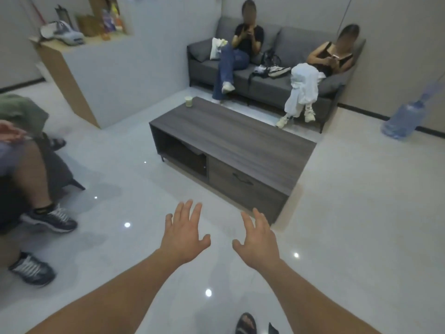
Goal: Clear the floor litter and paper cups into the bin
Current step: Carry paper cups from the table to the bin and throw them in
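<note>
Over the glossy floor (115,239), short of the coffee table (240,141), left hand (184,233) and right hand (258,239) are being held out empty, fingers spread; the paper cup (189,101), well apart at the table's far corner, is likely best being approached closer, then clasped lightly round its wall.

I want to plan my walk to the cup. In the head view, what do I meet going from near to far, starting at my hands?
left hand and right hand, side by side → coffee table → paper cup on its far corner → sofa
</note>
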{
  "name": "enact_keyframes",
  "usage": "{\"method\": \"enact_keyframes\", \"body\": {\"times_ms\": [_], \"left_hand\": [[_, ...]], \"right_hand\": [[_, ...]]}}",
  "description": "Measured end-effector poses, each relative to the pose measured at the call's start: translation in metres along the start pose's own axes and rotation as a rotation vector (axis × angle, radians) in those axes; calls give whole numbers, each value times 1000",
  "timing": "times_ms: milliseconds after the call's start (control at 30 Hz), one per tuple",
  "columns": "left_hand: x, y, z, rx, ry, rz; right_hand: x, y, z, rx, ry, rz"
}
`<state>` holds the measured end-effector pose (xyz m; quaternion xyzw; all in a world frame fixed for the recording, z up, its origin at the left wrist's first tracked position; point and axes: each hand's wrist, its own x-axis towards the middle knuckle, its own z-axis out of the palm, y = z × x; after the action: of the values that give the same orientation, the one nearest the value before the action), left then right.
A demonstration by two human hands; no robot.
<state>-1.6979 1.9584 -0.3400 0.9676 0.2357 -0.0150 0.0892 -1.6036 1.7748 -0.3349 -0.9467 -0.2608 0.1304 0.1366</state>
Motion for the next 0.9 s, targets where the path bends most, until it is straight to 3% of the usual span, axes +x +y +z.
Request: {"method": "enact_keyframes", "body": {"times_ms": [200,400,900], "left_hand": [[77,-26,-19,-25,7,-117],[164,-99,-22,-44,-20,-219],[411,-266,-82,-77,-20,-218]], "right_hand": [[119,-36,-13,-37,-26,-102],[227,-98,2,-82,-112,-189],[480,-244,-5,-83,-170,-157]]}}
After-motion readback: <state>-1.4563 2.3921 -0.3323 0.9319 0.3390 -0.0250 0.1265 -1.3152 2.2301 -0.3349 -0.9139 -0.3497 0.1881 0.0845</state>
